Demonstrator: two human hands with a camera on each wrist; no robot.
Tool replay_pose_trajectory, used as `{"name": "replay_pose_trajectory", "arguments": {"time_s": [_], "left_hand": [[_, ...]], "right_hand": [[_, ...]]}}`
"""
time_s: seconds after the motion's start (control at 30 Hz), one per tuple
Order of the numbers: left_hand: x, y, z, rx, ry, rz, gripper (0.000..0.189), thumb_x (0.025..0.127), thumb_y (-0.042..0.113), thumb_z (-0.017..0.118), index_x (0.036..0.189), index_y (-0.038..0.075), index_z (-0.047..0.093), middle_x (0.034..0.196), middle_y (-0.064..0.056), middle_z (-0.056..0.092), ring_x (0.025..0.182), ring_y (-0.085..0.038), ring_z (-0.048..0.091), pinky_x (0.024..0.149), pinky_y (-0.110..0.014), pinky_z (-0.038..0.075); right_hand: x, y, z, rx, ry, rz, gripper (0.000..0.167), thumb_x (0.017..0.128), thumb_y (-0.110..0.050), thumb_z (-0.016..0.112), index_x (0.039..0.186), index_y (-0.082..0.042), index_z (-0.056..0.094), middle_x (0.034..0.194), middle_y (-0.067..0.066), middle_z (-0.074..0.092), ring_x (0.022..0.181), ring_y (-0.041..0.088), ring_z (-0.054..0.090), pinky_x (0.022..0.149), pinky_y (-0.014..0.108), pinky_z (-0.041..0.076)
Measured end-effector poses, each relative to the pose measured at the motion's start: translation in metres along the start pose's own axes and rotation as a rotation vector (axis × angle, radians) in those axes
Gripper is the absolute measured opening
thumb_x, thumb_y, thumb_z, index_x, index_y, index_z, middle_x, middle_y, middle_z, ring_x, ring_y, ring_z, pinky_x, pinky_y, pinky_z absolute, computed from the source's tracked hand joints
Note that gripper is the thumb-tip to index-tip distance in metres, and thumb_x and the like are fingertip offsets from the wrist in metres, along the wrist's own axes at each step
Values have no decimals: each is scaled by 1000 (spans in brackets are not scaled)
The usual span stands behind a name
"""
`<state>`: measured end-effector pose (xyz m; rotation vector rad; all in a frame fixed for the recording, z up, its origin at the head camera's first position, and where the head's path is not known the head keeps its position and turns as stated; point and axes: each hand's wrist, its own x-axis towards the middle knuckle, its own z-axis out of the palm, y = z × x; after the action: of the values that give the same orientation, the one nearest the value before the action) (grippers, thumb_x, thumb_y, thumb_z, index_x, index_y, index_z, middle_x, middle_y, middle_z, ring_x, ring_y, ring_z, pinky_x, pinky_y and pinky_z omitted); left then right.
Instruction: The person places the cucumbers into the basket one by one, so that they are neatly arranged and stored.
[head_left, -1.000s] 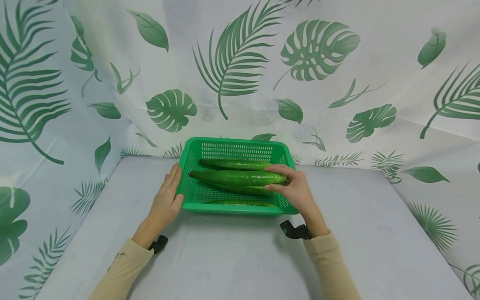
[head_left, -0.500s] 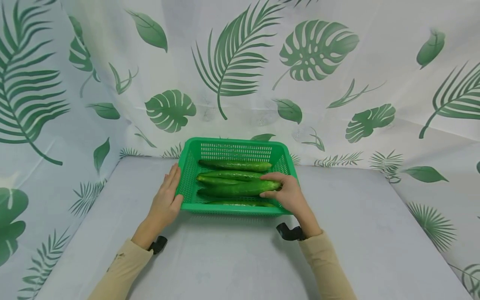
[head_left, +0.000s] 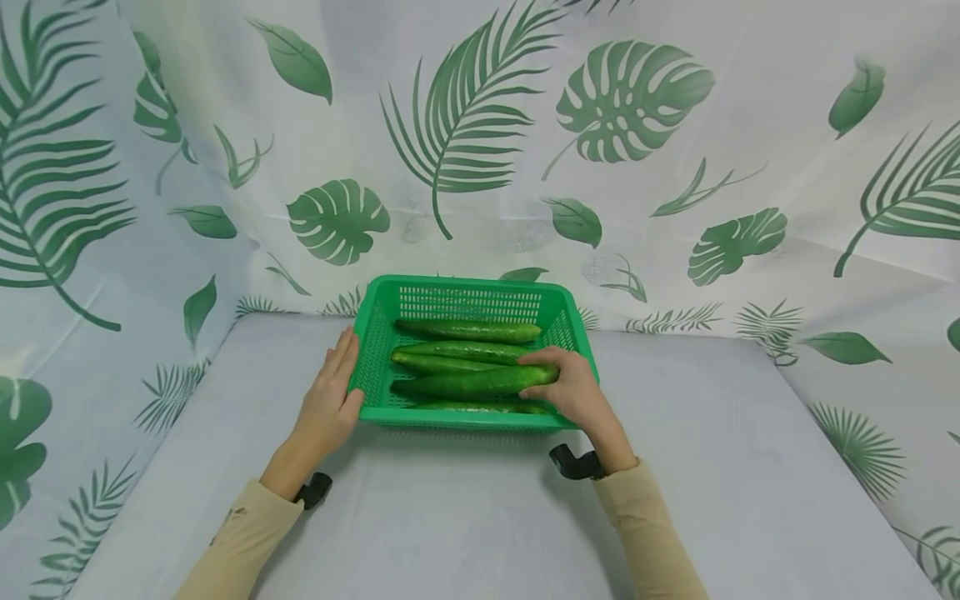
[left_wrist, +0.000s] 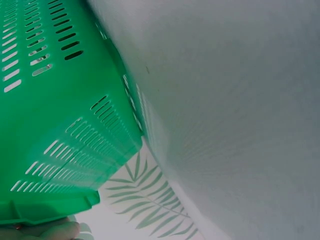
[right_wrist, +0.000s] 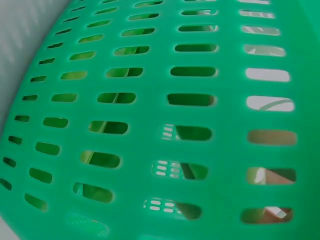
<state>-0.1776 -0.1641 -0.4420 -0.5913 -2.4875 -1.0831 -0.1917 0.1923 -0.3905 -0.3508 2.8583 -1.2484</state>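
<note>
In the head view, my right hand [head_left: 572,387] reaches over the right end of a green plastic basket [head_left: 468,419] and grips the right end of a cucumber [head_left: 450,385]. That cucumber lies crosswise, low among several others. Against the left side of the basket rests my left hand [head_left: 330,404], its fingers straight along the rim. A back cucumber [head_left: 468,331] lies near the far wall; a front cucumber [head_left: 476,407] is partly hidden by the near rim. Slotted basket wall [right_wrist: 195,85] fills the right wrist view. Some left fingers [left_wrist: 57,231] show at the bottom of the left wrist view.
The basket stands on a grey-white covered table [head_left: 450,517], near its back edge. Behind it hangs a white curtain [head_left: 495,217] printed with green leaves, which also encloses both sides. Black cameras [head_left: 576,462] are strapped at the wrists.
My right hand has lowered the held cucumber towards the front of the basket, and it now lies in front of the middle ones. The left hand stays at the basket's side.
</note>
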Motion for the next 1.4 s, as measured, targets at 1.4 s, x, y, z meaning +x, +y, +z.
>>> {"name": "replay_pose_trajectory", "arguments": {"time_s": [1.4], "left_hand": [[0,-1,0,-3,22,28,71,83,-2,40,151,-13,24,162,-22,15,148,-39,18,121,-47,12]], "right_hand": [[5,-2,2,37,-109,116,31,85,-5,75,115,-1,73,109,13,72,104,31,66,87,44,54]]}}
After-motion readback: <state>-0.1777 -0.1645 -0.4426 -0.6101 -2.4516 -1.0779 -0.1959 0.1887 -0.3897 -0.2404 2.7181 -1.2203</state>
